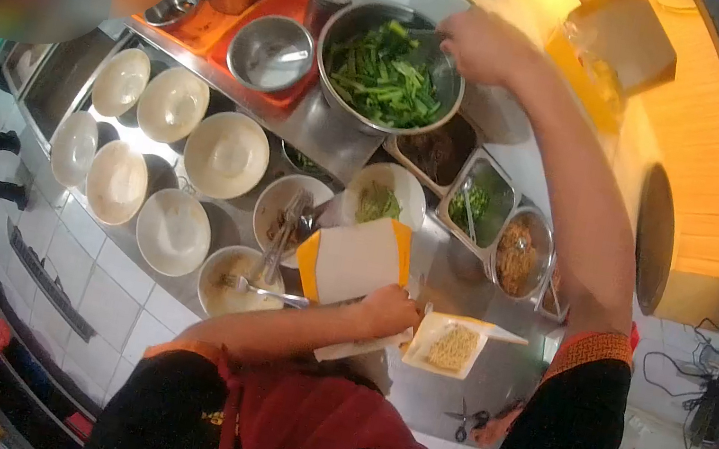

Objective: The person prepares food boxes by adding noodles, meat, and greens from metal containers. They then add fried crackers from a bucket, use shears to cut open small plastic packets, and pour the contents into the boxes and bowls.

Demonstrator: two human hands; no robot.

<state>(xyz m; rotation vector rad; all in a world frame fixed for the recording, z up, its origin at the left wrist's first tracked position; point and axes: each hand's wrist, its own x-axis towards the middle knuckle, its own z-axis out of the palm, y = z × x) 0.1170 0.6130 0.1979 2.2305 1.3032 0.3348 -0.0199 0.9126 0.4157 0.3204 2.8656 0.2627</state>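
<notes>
My left hand [390, 310] is closed on the edge of an open takeaway box [360, 263], white inside with yellow sides. Just right of it stands a second open takeaway box [446, 346] with noodles [453, 347] in it. My right hand [485, 47] reaches to the far rim of a large metal bowl [319, 83] of chopped green vegetables [388, 76]. Its fingers are closed; a grey metal piece shows beside them, its kind hard to make out. Behind the left-hand box sits a bowl [419, 198] with some shredded greens.
Several white bowls [227, 155] line the left counter. Bowls with a fork [270, 293] and tongs [283, 235] lie near my left forearm. On the right are a tray of chopped greens [477, 202], a bowl of brown food [519, 258] and scissors [465, 421].
</notes>
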